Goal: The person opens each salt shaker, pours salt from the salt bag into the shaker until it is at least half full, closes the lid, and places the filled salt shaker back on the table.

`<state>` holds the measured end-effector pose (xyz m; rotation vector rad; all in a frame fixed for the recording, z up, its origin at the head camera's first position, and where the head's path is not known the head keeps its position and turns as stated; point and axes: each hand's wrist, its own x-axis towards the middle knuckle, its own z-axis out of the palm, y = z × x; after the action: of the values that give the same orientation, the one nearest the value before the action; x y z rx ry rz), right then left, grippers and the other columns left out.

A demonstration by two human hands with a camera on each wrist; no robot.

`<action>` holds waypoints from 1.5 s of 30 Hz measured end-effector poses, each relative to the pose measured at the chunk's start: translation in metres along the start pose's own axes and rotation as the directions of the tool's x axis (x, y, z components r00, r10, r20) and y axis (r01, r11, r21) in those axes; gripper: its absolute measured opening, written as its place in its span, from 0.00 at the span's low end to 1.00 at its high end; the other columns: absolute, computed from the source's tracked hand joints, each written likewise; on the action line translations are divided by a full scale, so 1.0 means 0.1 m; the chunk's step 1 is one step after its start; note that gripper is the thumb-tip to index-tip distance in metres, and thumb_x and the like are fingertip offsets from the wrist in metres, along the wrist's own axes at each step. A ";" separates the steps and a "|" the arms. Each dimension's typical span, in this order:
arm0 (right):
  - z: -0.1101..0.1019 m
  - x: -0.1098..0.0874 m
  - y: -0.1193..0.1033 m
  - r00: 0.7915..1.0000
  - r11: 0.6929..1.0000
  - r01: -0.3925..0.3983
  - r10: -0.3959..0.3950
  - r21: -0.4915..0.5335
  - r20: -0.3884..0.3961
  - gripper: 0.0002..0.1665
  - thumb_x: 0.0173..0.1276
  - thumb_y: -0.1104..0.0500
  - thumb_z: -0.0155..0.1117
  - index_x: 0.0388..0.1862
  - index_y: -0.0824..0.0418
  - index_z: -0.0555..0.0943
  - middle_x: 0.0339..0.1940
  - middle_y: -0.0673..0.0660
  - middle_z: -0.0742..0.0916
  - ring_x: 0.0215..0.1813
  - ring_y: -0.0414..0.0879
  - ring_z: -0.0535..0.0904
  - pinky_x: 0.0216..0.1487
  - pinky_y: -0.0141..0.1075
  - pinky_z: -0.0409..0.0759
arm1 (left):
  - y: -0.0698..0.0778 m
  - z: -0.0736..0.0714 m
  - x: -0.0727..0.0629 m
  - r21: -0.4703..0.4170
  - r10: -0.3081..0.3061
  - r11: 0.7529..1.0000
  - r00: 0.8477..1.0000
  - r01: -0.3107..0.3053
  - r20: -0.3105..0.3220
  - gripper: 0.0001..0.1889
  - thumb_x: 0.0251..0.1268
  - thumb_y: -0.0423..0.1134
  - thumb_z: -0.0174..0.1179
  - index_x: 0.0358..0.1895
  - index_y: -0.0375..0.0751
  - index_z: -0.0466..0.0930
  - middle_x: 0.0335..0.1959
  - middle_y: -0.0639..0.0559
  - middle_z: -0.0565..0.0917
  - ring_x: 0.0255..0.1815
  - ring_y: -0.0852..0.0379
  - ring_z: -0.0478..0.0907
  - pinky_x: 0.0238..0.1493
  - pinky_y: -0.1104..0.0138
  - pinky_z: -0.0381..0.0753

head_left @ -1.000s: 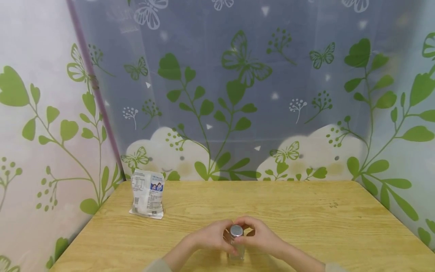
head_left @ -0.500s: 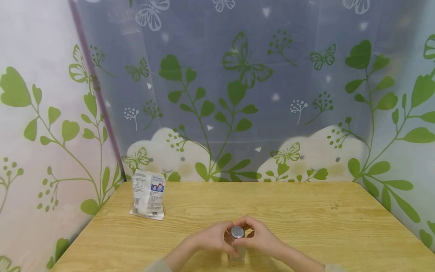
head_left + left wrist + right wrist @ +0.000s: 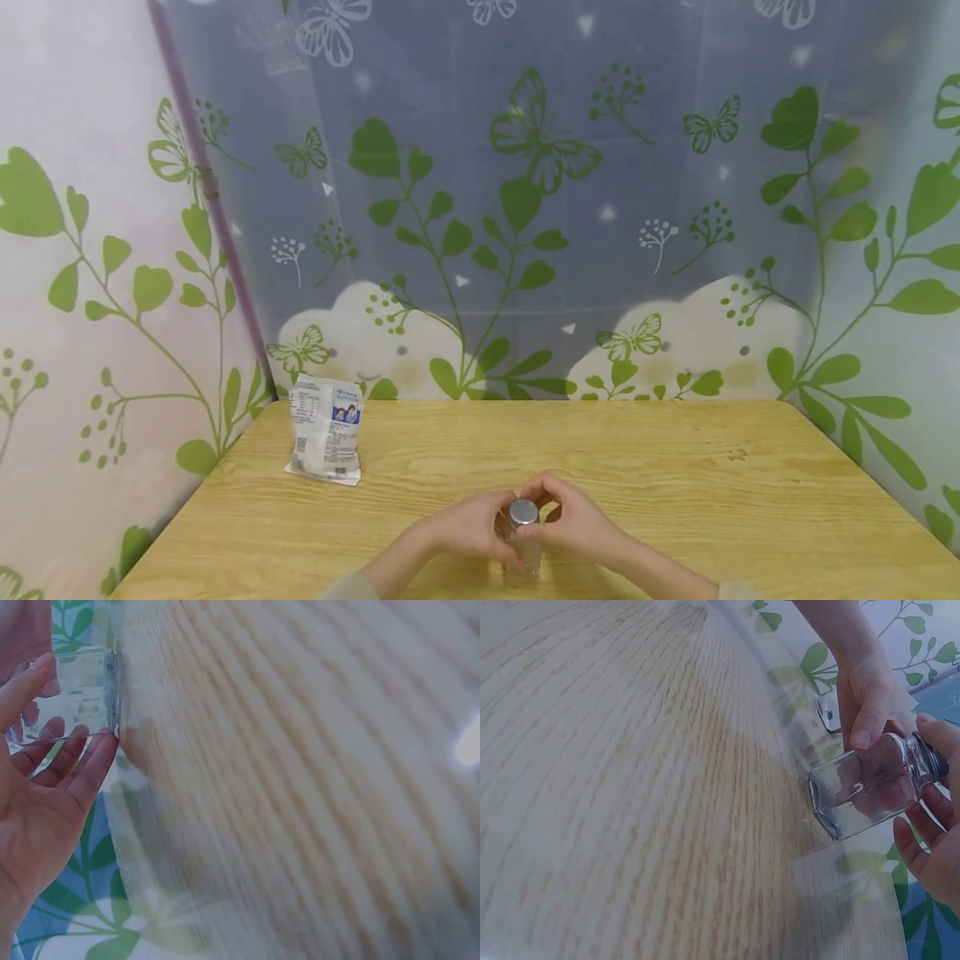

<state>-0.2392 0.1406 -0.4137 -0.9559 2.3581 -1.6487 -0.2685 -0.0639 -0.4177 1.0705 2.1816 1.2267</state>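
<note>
A small clear glass jar (image 3: 527, 562) with a silver lid (image 3: 522, 511) stands upright near the front of the wooden table. My left hand (image 3: 471, 527) grips the jar's body, thumb on the near side and fingers behind. In the left wrist view, the fingers (image 3: 94, 769) of that hand lie along the glass close to its base. My right hand (image 3: 576, 521) pinches the lid between thumb and fingers. The right wrist view shows the see-through jar (image 3: 859, 791) with nothing visible inside and the right fingertips around its dark threaded-looking neck.
A white printed packet (image 3: 326, 429) with a blue picture stands at the left of the table (image 3: 675, 475). Behind the table hangs a grey-blue curtain (image 3: 450, 108) with leaves and butterflies. Pale patterned sheets close off both sides.
Both hands keep their hold on the jar and lid. The right hand's knuckles have risen very slightly; the jar stays in the same spot.
</note>
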 end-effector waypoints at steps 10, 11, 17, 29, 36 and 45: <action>-0.01 0.00 0.01 0.999 0.999 0.037 -0.037 0.031 0.001 0.17 0.63 0.60 0.64 0.49 0.65 0.75 0.42 0.57 0.79 0.44 0.42 0.74 0.38 0.35 0.78 | 0.00 0.00 -0.01 0.001 -0.029 1.000 1.000 0.029 -0.004 0.22 0.47 0.35 0.70 0.46 0.41 0.72 0.35 0.61 0.77 0.36 0.65 0.75 0.40 0.72 0.75; -0.01 0.00 0.01 0.999 0.999 0.044 -0.044 0.029 0.001 0.18 0.63 0.60 0.64 0.50 0.65 0.75 0.42 0.57 0.79 0.44 0.42 0.74 0.38 0.35 0.78 | 0.00 -0.01 -0.01 0.001 -0.028 1.000 1.000 0.028 -0.002 0.22 0.48 0.35 0.70 0.47 0.41 0.72 0.36 0.61 0.77 0.36 0.65 0.75 0.40 0.72 0.75; -0.02 -0.01 -0.01 0.999 0.999 0.036 -0.036 0.006 -0.002 0.24 0.63 0.59 0.64 0.56 0.67 0.73 0.46 0.58 0.79 0.46 0.41 0.73 0.38 0.35 0.77 | -0.02 -0.02 0.00 0.030 -0.027 0.999 1.000 0.027 -0.011 0.23 0.48 0.37 0.70 0.48 0.41 0.72 0.37 0.61 0.77 0.37 0.65 0.75 0.40 0.72 0.75; -0.03 0.03 0.00 0.997 0.997 0.067 -0.068 0.037 0.029 0.18 0.63 0.60 0.64 0.49 0.66 0.73 0.42 0.58 0.78 0.44 0.43 0.73 0.38 0.36 0.78 | 0.04 -0.04 -0.01 -0.030 -0.054 0.998 0.998 0.054 -0.026 0.21 0.47 0.36 0.70 0.45 0.42 0.72 0.36 0.59 0.79 0.36 0.63 0.77 0.39 0.71 0.76; -0.04 0.01 0.01 0.996 0.996 0.084 -0.085 0.005 0.029 0.19 0.65 0.61 0.61 0.53 0.65 0.75 0.47 0.59 0.79 0.45 0.41 0.73 0.38 0.34 0.77 | 0.04 -0.04 -0.02 -0.026 -0.037 0.999 0.999 0.037 -0.016 0.23 0.48 0.36 0.69 0.48 0.41 0.72 0.36 0.58 0.79 0.35 0.63 0.77 0.39 0.71 0.77; 0.01 -0.01 -0.05 1.000 1.000 -0.007 0.007 -0.017 -0.002 0.22 0.59 0.58 0.68 0.50 0.64 0.74 0.42 0.55 0.79 0.44 0.43 0.73 0.36 0.34 0.76 | 0.02 -0.02 -0.03 -0.048 -0.024 0.999 1.000 0.024 -0.009 0.22 0.48 0.35 0.69 0.48 0.40 0.71 0.37 0.59 0.80 0.37 0.64 0.78 0.41 0.71 0.77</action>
<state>-0.2358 0.1394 -0.4096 -0.9484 2.3780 -1.6301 -0.2672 -0.0665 -0.4150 1.0185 2.1540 1.2697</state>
